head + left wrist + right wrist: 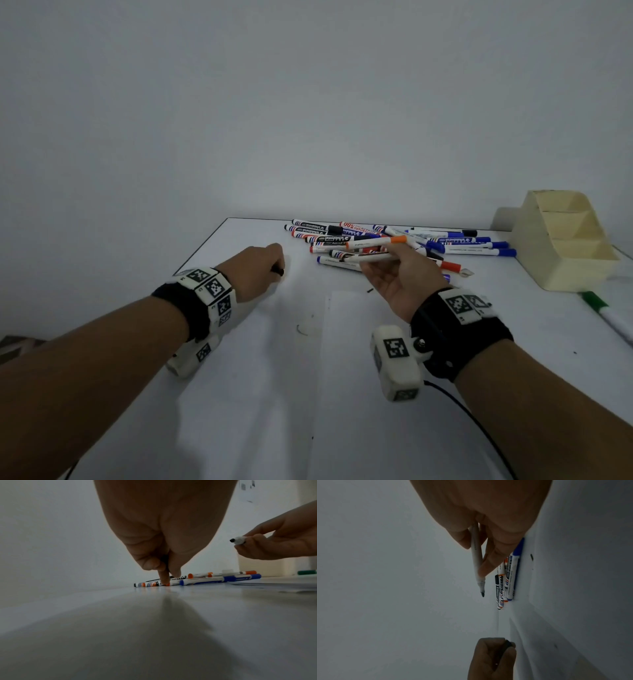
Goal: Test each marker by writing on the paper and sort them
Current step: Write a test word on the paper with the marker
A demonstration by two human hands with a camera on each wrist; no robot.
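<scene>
My right hand hovers palm-up above the near edge of the marker pile and pinches an uncapped white marker. Its dark tip points left, toward my left hand; the left wrist view shows the same black tip. My left hand is curled into a fist on the table left of the pile, gripping a black cap, also seen as the cap. White paper lies flat between and below my hands.
A cream stepped organizer with open compartments stands at the back right. A green-capped marker lies alone in front of it. A faint curved scribble marks the surface near the paper's left edge. The wall runs behind the table.
</scene>
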